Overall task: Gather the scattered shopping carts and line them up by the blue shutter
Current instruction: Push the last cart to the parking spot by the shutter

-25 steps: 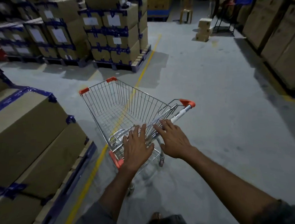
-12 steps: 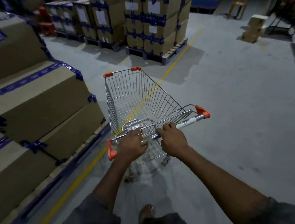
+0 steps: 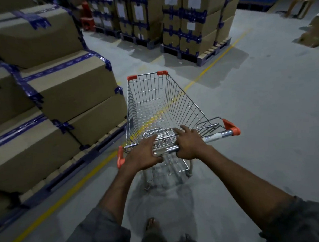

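An empty wire shopping cart (image 3: 159, 104) with orange corner caps stands on the grey floor in front of me, its basket pointing away. Both my hands are on its chrome handle bar (image 3: 213, 136). My left hand (image 3: 144, 153) grips the bar near its left end, thumb under it. My right hand (image 3: 190, 144) grips the bar near the middle, fingers reaching over onto the folded child seat. No blue shutter and no other cart is in view.
A pallet of taped cardboard boxes (image 3: 49, 92) stands close on the cart's left side. More stacked boxes on pallets (image 3: 193, 26) block the way ahead. A yellow floor line (image 3: 213, 63) runs under the cart. Open floor lies to the right; loose boxes (image 3: 313, 31) and a chair (image 3: 300, 5) stand far right.
My hands went from resting flat on the cart's rear to gripping the handle bar. The cart swung left and now points along the box pallet.
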Motion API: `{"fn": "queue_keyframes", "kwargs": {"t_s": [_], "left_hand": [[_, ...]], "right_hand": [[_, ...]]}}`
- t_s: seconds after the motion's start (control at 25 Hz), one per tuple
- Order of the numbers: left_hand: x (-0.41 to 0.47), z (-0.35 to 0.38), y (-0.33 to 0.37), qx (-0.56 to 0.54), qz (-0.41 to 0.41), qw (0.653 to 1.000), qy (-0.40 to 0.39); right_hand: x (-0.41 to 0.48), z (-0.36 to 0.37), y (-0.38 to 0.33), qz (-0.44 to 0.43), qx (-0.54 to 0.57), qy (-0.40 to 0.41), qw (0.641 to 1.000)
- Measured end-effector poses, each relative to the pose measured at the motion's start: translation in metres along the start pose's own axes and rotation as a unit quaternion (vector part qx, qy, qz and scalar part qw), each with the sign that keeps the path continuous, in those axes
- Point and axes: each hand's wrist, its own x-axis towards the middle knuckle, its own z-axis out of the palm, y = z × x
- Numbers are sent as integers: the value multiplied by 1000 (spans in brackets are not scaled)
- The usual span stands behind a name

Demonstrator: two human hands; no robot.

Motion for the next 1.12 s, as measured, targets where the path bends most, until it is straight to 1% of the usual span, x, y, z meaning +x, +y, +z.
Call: {"fn": "queue_keyframes", "kwargs": {"t_s": [0.04, 0.12, 0.28, 0.4, 0.52, 0.6, 0.68, 0.8, 0.88, 1.12], "left_hand": [[-13, 5, 5, 6, -11, 1000, -1], [-30, 9, 8, 35, -29, 999, -10], [-67, 13, -3, 37, -53, 995, -73], [-105, 14, -15, 36, -60, 995, -71], [-153, 15, -27, 48, -75, 994, -68], [-183, 18, -37, 48, -80, 993, -74], [-212, 20, -46, 39, -90, 992, -82], [-255, 25, -54, 28, -109, 990, -90], [-286, 28, -55, 19, -127, 988, -84], [-361, 54, -42, 1, -192, 981, -43]], "right_hand": [[-8, 6, -3, -1, 10, -14, 1000], [-22, 13, -13, 0, 33, -11, 999], [-55, 25, -46, 4, 18, 18, 1000], [-81, 34, -78, -4, 23, 31, 999], [-109, 41, -104, -58, 28, 28, 998], [-129, 44, -113, -85, 72, 17, 994], [-149, 44, -122, -73, 102, 14, 992], [-168, 49, -144, -67, 57, -12, 996], [-183, 53, -164, -76, 48, -23, 996], [-220, 62, -191, -134, 14, 4, 991]]}}
